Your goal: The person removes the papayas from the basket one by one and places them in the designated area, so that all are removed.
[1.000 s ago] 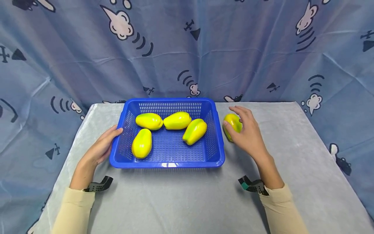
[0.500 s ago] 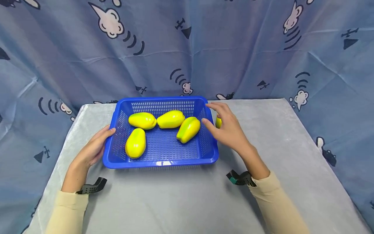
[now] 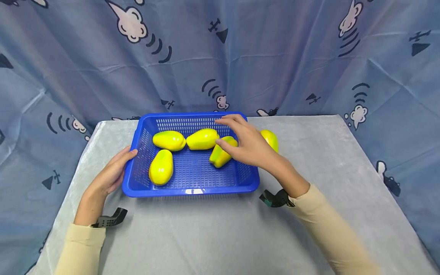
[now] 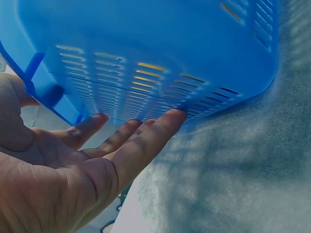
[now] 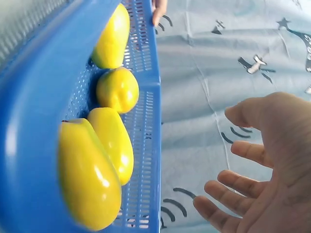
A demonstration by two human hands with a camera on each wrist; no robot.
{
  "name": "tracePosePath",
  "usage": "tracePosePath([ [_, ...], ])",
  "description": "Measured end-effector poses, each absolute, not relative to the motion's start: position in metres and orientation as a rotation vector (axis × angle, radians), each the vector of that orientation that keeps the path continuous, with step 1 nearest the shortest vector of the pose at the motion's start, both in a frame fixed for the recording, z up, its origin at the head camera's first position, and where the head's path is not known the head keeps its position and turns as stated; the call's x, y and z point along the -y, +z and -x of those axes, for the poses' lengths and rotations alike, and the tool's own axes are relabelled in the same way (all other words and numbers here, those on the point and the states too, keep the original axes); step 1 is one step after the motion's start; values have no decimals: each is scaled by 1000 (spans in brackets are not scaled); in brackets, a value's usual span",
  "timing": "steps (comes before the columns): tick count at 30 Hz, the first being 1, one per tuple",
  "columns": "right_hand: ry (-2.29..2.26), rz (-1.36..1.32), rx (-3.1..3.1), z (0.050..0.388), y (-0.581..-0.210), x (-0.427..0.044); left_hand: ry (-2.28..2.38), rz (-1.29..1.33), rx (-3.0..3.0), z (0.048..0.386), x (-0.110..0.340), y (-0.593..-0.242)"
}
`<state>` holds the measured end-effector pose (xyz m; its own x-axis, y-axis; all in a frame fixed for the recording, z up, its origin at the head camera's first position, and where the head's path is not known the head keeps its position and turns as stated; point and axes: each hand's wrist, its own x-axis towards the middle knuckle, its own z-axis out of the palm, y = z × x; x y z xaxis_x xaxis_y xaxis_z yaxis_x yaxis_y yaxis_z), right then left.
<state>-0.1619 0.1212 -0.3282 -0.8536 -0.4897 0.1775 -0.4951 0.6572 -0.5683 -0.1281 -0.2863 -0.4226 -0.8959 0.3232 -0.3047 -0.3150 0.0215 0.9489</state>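
Observation:
A blue plastic basket (image 3: 196, 191) with slotted walls stands on the table, and several yellow-green papayas lie in it, among them a left front one (image 3: 161, 168) and a right one (image 3: 220, 156) partly covered by my right hand. My left hand (image 3: 111, 172) holds the basket's left side, thumb at the rim and fingers (image 4: 165, 125) against the outer wall. Over the right part of the basket hovers my right hand (image 3: 252, 145), fingers spread and nothing in them. Another papaya (image 3: 270, 139) lies outside on the right, half hidden behind that hand.
A light grey cloth covers the table (image 3: 192, 233). Behind it hangs a blue patterned curtain (image 3: 192, 68), close to the table's back edge. Each wrist wears a dark camera strap, such as the right wrist camera (image 3: 275, 198).
My right hand has moved left from beside the outside papaya, across the rim, to above the basket. That papaya stays on the table. The left hand keeps its place at the basket.

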Motion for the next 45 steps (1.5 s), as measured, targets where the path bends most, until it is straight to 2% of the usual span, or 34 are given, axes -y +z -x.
tracePosePath([
  [10, 878, -1004, 2913, 171, -317, -96, 1963, -25, -1823, 129, 286, -420],
  [20, 863, -1130, 3023, 192, -321, -68, 1922, -1, -1850, 125, 285, -427],
  [36, 766, -1396, 3027, 219, -345, -12, 1921, -5, -1862, 125, 287, -424],
  [45, 701, -1422, 3032, 230, -354, 7, 1970, -28, -1813, 127, 288, -425],
])
